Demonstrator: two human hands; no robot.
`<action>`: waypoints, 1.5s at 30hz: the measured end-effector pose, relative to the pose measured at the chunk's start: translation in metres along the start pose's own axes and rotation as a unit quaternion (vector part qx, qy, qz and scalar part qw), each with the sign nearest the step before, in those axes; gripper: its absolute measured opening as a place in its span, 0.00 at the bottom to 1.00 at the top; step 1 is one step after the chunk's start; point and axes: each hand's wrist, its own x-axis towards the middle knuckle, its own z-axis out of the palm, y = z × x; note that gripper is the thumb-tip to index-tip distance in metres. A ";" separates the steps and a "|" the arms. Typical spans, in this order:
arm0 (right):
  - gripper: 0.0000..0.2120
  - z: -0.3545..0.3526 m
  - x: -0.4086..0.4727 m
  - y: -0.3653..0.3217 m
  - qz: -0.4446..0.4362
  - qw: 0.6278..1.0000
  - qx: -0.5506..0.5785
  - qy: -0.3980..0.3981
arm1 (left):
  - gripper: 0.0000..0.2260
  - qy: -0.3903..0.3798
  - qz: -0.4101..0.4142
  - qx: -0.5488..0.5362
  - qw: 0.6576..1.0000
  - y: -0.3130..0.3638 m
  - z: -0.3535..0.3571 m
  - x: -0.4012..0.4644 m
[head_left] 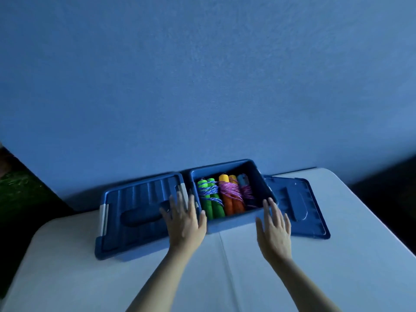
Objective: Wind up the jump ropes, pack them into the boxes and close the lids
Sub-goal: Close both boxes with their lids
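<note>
The open box (234, 221) sits at the far middle of the surface (337, 266) with three wound jump ropes (225, 197) inside. Both the left hand (185, 221) and right hand (273, 226) are spread, holding nothing, near its front corners. The loose lid (297, 206) lies right; a closed box (135, 217) left. Judging by this, lift the lid by both edges, seat it squarely, then press down evenly

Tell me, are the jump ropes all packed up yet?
Nearly. Three wound ropes already lie side by side in the open box: the green rope, the orange rope and the blue rope. Right now the left hand reaches over the left lid and the right hand is near the right lid, fingers straight, holding nothing. Both lids lie flat, so closing them is left.
</note>
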 end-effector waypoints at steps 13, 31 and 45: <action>0.41 0.011 0.071 0.133 0.040 0.956 -0.049 -0.287 | 0.21 0.003 -0.054 0.039 0.998 0.105 0.052 0.014; 0.34 0.009 0.060 0.131 -0.113 0.936 -0.122 -0.310 | 0.21 0.052 -0.034 0.050 0.997 0.101 0.060 0.013; 0.28 -0.064 0.086 0.158 -0.096 0.993 0.040 -0.055 | 0.20 -0.102 -0.076 0.037 0.991 0.110 0.036 0.001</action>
